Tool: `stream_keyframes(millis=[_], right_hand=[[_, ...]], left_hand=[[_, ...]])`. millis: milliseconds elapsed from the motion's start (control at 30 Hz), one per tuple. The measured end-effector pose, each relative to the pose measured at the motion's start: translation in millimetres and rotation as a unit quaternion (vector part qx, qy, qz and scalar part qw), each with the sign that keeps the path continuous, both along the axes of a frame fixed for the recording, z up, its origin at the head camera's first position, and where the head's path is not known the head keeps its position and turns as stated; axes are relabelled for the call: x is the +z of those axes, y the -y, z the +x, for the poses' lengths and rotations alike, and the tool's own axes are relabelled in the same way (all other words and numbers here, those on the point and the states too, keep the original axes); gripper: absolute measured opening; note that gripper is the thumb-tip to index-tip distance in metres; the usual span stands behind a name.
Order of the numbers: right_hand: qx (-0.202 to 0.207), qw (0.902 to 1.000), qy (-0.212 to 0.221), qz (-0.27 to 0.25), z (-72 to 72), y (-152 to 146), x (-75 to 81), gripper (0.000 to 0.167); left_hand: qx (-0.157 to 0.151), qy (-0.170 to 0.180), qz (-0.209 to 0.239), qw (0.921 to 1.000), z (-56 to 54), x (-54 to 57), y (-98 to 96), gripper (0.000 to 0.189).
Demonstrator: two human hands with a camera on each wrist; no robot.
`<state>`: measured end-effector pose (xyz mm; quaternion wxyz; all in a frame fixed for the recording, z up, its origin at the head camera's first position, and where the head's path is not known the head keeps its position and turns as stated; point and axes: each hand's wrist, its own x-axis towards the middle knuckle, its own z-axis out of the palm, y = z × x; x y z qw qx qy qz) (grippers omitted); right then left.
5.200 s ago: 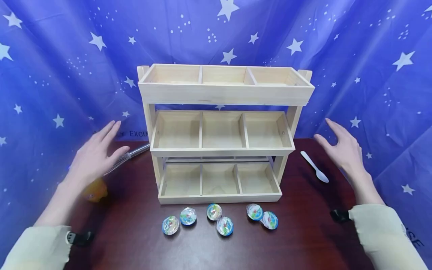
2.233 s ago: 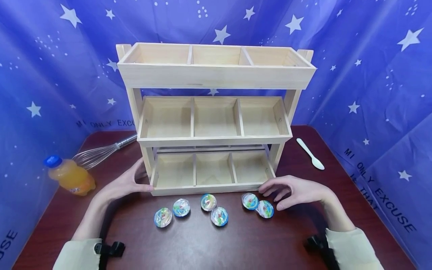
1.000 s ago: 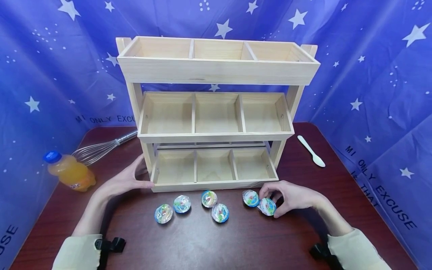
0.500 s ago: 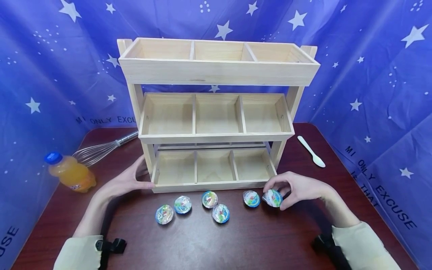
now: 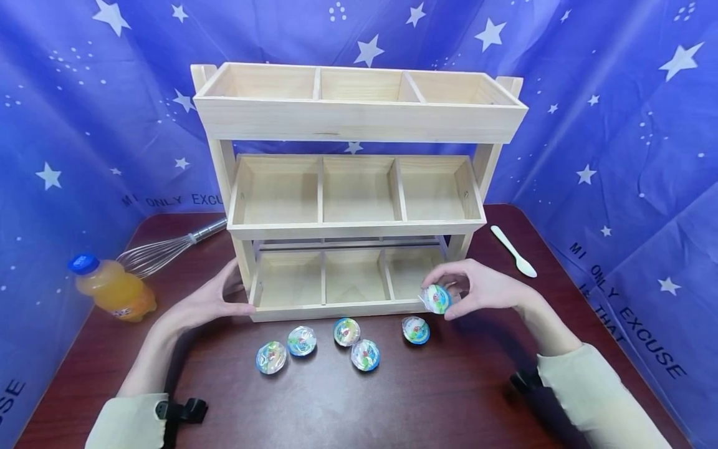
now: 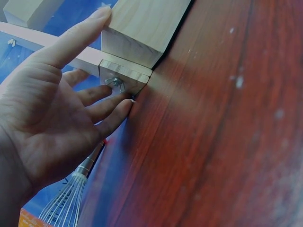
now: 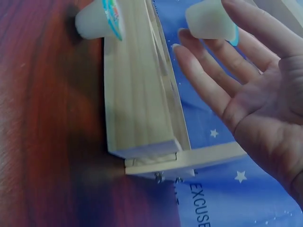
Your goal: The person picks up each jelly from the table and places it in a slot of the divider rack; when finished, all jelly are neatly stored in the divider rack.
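Observation:
A three-tier wooden rack point(image 5: 359, 121) stands in the middle, each tray split into three compartments. My right hand point(image 5: 482, 288) pinches a small jelly cup point(image 5: 436, 299) between thumb and fingers, lifted at the front edge of the bottom right compartment point(image 5: 412, 268). In the right wrist view the cup point(image 7: 208, 20) is pale with a blue-rimmed lid. My left hand point(image 5: 204, 304) rests against the rack's lower left corner. Its thumb touches the tray corner and its fingers point(image 6: 113, 116) extend loosely by the leg with the wing nut. Another jelly cup point(image 5: 416, 330) stands below the right hand.
Several more jelly cups, one pair at the left point(image 5: 301, 341) and one in the middle point(image 5: 347, 332), stand before the rack. An orange drink bottle point(image 5: 120, 290) and a whisk point(image 5: 162, 252) lie left; a white spoon point(image 5: 513, 251) lies right. A starry blue curtain point(image 5: 611, 125) encloses the table.
Both hands came down from the rack's sides. The left settled at the lower left corner; the right took the rightmost jelly cup, then raised it up and leftward to the bottom tray.

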<state>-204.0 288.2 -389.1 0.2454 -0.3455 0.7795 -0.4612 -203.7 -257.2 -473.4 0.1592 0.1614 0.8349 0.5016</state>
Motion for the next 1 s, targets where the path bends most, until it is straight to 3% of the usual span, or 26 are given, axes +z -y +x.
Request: stream_keyframes(millis=[233, 500, 767, 1000], right_hand=[[-0.008, 0.9999, -0.009, -0.011, -10.4, 16.6, 8.4, 0.054], [-0.021, 0.9995, 0.010, -0.020, -24.0, 42.8, 13.3, 0.055], [-0.023, 0.9993, 0.021, -0.022, -40.8, 73.3, 9.3, 0.055], [-0.019, 0.9992, 0.033, -0.015, -45.6, 99.9, 0.6, 0.055]], left_hand=[[0.001, -0.003, -0.007, 1.0000, -0.2, -1.3, -1.2, 0.117], [0.002, 0.000, -0.010, 0.9999, 0.4, 2.3, -1.8, 0.118], [-0.003, -0.005, -0.009, 0.9999, 1.1, 2.8, -1.7, 0.117], [-0.004, -0.006, -0.011, 0.9999, 0.0, 0.9, -0.7, 0.117]])
